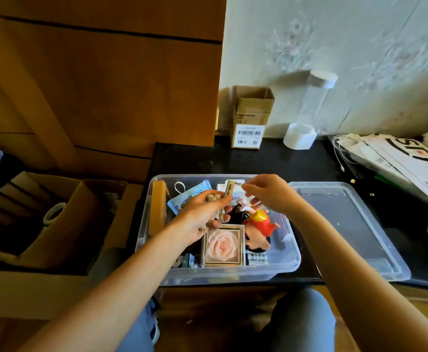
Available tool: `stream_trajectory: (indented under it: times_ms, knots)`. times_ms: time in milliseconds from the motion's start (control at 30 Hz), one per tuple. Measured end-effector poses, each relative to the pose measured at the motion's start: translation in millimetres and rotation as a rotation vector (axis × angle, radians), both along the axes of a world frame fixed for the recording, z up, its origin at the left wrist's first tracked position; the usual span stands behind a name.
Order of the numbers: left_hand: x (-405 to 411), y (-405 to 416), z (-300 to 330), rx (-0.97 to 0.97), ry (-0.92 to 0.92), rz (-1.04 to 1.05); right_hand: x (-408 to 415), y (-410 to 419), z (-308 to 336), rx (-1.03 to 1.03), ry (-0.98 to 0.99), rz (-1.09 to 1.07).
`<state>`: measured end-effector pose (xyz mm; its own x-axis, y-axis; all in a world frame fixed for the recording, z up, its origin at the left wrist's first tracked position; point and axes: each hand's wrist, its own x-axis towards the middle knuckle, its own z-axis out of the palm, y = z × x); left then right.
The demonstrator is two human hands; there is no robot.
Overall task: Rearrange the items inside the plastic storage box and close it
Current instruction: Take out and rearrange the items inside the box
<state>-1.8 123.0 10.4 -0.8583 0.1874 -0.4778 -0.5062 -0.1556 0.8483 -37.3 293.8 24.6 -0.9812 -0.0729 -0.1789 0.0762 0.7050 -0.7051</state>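
1. Dark bench (233,161) against a pale patterned wall carries the work; we sit at its near edge.
2. We find the plastic storage box (291,260) at the bench's front, open, with its lid (355,224) lying flat just beside it on the right, so closing is not yet done.
3. Inside we note a rose-print case (223,246) near the front wall, a red-and-yellow figure (258,222) beside it, and a wooden piece (158,207) standing along the left wall.
4. Our left hand (202,219) is over the box, its grip curled round a small tan carton (228,190) and some smaller bits we cannot identify; we judge they are lifted to free space below.
5. Our right hand (271,193) hovers opposite, fingertips pinched together near the carton's top; what they pinch, if anything, we cannot tell.
6. Beyond stand a cardboard box (252,118) and a clear cylinder (317,97).
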Motion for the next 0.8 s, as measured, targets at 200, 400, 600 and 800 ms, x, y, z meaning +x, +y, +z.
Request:
stream_trajectory:
  times_ms: [200,400,600,800]
  knots:
    - [0.1,4.4,-4.2,-0.202,0.107,-0.046,9.3,7.3,-28.0,0.416,-0.040,0.087]
    - [-2.9,-2.4,-10.6,-0.283,0.143,-0.056,4.1,6.1,-25.8,0.551,-0.133,0.388]
    - [-7.7,-19.3,-12.5,-0.317,0.141,0.001,0.1,10.2,-21.7,0.592,0.007,0.252]
    - [-7.0,-32.9,-16.4,-0.224,0.154,0.228,-10.1,13.4,7.0,0.175,0.142,-0.131]
